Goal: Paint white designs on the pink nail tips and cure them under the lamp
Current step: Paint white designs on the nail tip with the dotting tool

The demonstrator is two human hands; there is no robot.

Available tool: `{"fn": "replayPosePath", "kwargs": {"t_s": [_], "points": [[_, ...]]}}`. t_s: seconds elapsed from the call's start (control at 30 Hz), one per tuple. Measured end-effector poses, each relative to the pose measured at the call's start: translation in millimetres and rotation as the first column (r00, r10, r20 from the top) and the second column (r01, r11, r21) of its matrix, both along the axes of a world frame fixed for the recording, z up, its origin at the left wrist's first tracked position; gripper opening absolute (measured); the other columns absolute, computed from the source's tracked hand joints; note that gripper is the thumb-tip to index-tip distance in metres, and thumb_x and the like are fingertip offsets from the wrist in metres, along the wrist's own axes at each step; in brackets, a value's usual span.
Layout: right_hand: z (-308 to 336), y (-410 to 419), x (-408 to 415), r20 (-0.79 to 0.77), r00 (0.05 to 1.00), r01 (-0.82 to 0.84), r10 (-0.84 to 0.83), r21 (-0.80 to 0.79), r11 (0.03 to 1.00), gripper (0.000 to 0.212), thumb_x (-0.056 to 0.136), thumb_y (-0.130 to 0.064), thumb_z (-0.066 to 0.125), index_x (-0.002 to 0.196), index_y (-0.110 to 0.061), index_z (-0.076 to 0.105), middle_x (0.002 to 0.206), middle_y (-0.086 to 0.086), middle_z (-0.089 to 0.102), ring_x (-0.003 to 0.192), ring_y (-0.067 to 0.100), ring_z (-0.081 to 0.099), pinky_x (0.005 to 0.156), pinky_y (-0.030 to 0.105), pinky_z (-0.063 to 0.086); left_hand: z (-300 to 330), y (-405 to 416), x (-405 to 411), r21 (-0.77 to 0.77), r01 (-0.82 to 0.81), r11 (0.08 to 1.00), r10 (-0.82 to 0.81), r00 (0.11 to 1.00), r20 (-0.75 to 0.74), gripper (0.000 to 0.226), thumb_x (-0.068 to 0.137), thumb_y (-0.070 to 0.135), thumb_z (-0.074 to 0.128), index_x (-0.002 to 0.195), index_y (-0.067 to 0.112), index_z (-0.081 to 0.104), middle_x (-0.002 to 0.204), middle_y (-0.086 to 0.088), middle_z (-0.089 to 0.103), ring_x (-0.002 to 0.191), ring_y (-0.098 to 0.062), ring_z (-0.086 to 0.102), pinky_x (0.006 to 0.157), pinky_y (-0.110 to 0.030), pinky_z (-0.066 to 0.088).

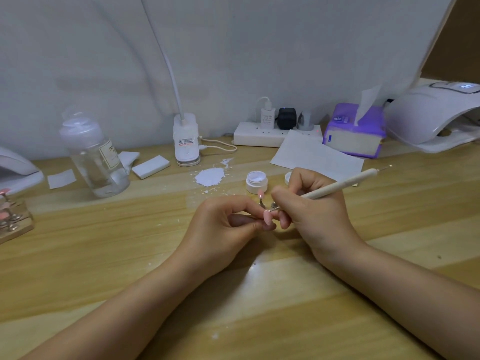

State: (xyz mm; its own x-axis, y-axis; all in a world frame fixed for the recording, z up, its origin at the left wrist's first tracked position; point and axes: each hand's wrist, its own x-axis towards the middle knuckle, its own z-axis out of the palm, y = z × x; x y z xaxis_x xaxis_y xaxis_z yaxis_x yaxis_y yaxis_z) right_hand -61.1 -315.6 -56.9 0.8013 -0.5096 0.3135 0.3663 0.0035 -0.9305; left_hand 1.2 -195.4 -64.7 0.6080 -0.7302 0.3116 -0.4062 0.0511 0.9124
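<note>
Nearest, at centre: left hand [228, 219] pinching a pink nail tip [267, 216] between thumb and fingertips, apparently by the stand beneath it, though the grip point is hidden. At three o'clock of it, right hand [309, 203] curled round a cream dotting pen [342, 184] in a writing grip, metal point touching or just above the top edge of the tip; contact too small to confirm. Both forearms resting on the wooden table [104, 255].

For a clean design: keep both wrists planted, let the little finger brace against the other hand, move only the fingertips. Light pressure, short strokes, turning the tip rather than the pen. Reload sparingly to avoid blobs.

Just beyond, at twelve o'clock: a second pink tip on a metal stand [260, 197], then the open white gel pot [256, 181], lid [287, 178] beside it at three o'clock. White paint smear [210, 176] at eleven o'clock.

Farther out: clear bottle [94, 157] at ten o'clock, wooden rack with more pink tips [11, 216] at nine o'clock, paper sheet [311, 154] at one o'clock.

Farthest: tissue box [353, 131], and the curing lamp [431, 115] at two o'clock, well apart; not needed until painting is done.
</note>
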Motion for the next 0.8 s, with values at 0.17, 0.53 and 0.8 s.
{"fn": "replayPosePath", "kwargs": {"t_s": [0.17,0.53,0.8], "points": [[0.1,0.0,-0.4,-0.008,1.0,-0.001,0.001,-0.013,1.0,0.038,0.073,0.013,0.052,0.051,-0.011,0.032,0.031,0.001,0.039,0.03,0.01,0.048,0.04,0.016,0.041,-0.8,-0.3,0.7,0.008,-0.002,1.0,0.002,1.0,-0.001,0.028,0.075,-0.009,0.066,0.066,0.017,0.068,0.072,0.004,0.072,0.079,-0.006,0.069,0.071,-0.012,0.049],[1.1,1.3,-0.9,-0.02,1.0,0.002,-0.003,-0.03,1.0,0.038,0.075,0.012,0.052,0.053,-0.01,0.032,0.029,-0.001,0.039,0.027,0.005,0.045,0.041,0.015,0.042,-0.8,0.1,0.5,0.018,0.002,1.0,-0.002,1.0,-0.011,0.026,0.076,-0.009,0.065,0.067,0.016,0.068,0.073,0.005,0.073,0.08,-0.005,0.069,0.071,-0.011,0.049],[1.0,0.9,-0.9,-0.02,1.0,0.004,-0.005,-0.035,0.999,0.039,0.075,0.013,0.052,0.052,-0.01,0.031,0.029,-0.002,0.038,0.027,0.004,0.044,0.039,0.012,0.04,-1.6,-0.4,1.3,0.031,-0.007,0.999,0.007,1.0,-0.005,0.027,0.077,-0.009,0.065,0.067,0.016,0.068,0.073,0.004,0.073,0.081,-0.005,0.069,0.073,-0.012,0.05]]}}
